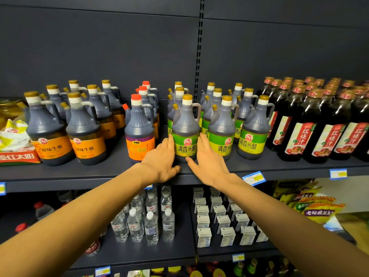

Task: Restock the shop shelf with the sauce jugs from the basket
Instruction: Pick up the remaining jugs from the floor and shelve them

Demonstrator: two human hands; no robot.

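A: Take the front green-label jug (186, 128) as your marker. What sits to its left?

B: An orange-label jug with a red cap (139, 129) just left of it, close by. The left hand (162, 158) reaches into the gap between them, fingers (169, 141) straight and together, flat against the green-label jug's left side.

A: And the jug itself?

B: Upright on the shelf (83, 172), near the front edge, at the head of its row. It is not clamped; it is only flanked by two open palms.

A: To its right?

B: The right hand (209, 156), fingers (202, 139) extended and slightly spread, touching its right side. Just beyond stands a second green-label jug (223, 129).

A: So the risk?

B: I'd judge a sideways nudge knocks a neighbour, since the rows are tight. A push high up could tip the jug backward into the row behind; a pull forward could drag it off the shelf lip. The basket is not in view.
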